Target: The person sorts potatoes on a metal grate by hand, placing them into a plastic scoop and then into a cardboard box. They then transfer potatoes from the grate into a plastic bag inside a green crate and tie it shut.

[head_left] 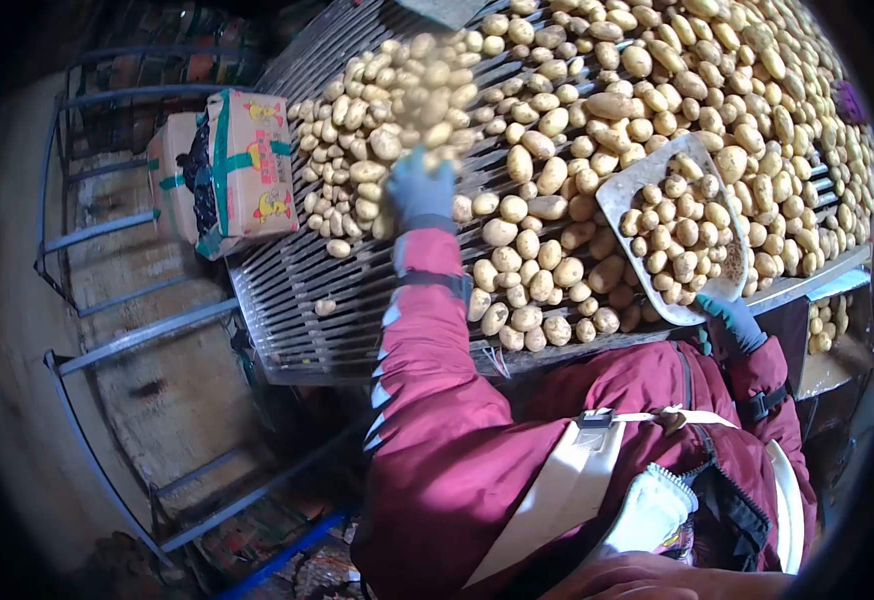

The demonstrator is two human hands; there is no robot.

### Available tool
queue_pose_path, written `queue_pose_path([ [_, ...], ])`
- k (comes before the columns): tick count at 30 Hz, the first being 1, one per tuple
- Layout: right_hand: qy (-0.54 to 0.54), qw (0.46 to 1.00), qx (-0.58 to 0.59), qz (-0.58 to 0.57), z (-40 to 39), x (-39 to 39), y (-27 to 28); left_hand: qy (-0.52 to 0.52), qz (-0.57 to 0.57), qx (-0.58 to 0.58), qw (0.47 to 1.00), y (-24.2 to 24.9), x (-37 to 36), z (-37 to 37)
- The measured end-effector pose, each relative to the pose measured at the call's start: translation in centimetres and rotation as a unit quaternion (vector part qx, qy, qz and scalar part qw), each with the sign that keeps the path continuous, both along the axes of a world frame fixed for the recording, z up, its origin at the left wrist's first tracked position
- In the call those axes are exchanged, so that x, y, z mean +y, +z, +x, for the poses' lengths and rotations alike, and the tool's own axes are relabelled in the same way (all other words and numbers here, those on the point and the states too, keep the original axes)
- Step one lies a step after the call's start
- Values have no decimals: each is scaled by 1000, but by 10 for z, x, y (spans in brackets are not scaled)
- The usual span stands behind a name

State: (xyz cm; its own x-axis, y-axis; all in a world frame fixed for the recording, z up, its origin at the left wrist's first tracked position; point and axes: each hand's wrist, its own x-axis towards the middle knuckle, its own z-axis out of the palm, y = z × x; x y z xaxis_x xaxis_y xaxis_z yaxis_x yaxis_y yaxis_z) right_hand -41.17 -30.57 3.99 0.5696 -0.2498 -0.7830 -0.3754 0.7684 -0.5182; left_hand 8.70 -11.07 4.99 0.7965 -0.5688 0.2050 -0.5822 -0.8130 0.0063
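Small potatoes (685,232) fill a shallow, pale plastic tray (612,203), which lies tilted on a deep spread of loose potatoes (551,177). Its raised rim probably keeps the load from rolling off the uneven heap.

The right hand (729,322), in a dark glove with green fingers, is closed on the tray's near edge, the side facing the wearer. Gripping there likely steadies the tray while leaving its contents uncovered.

Well to the left of the tray, the left hand (422,188), in a blue-grey glove, reaches out to a separate cluster of mostly small potatoes (367,172). Its fingers are blurred among them, so I cannot tell how wide they are spread or whether they grip anything. Just beyond them, more potatoes blur together, as if moving.

Everything sits on a slatted bench (347,335); its bars show left of the tray, and the gaps probably let loose dirt fall through.

Farther left of the tray, a printed carton (257,160) bound with green tape stands against the bench's edge. Beyond the bench on that side are blue-grey metal frames (149,337). To the right of the tray and nearer the wearer, below bench level, an open box (837,371) holds a few potatoes.
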Motion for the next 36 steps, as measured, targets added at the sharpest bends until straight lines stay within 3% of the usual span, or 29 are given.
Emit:
queue_pose_path([
  [4, -26, 999, -6, -38, -7, 5, -23, -123, -48, 251, 959, 7, 4, -68],
  [7, -11, 1000, 9, -14, 3, 1, 3, -187, -152, 163, 957, -7, 26, -92],
  [9, 19, 999, 32, 6, -5, -1, -4, -135, -216, 129, 958, -6, 44, -63],
  [13, 9, 999, 40, -36, 8, 5, 15, -40, -167, 145, 974, -3, 79, 12],
  [14, -4, 999, 44, -11, 7, 5, 16, -20, -225, 195, 955, -41, 93, 41],
  [16, 3, 999, 43, 3, 5, 1, 16, -47, -252, 234, 938, -58, 86, 56],
  [18, -6, 999, 51, 17, 3, 1, 16, -94, -222, 224, 944, -60, 68, 37],
  [19, -18, 998, 59, 32, 3, 1, 16, -25, -166, 311, 936, -49, 56, 12],
  [23, -16, 998, 60, 27, 4, 2, 19, -40, -174, 352, 919, -56, 78, -39],
  [25, -8, 997, 76, 10, -1, 2, 6, 16, -135, 405, 904, -24, 83, -38],
  [29, -13, 995, 91, 45, 4, 1, 18, -50, -132, 186, 972, -23, 93, 19],
  [32, -18, 997, 80, -5, -8, 8, -7, -45, -5, 36, 998, -19, 83, 46],
  [36, -24, 994, 99, -49, -13, 8, -12, -22, 80, 24, 996, -10, 73, 49],
])
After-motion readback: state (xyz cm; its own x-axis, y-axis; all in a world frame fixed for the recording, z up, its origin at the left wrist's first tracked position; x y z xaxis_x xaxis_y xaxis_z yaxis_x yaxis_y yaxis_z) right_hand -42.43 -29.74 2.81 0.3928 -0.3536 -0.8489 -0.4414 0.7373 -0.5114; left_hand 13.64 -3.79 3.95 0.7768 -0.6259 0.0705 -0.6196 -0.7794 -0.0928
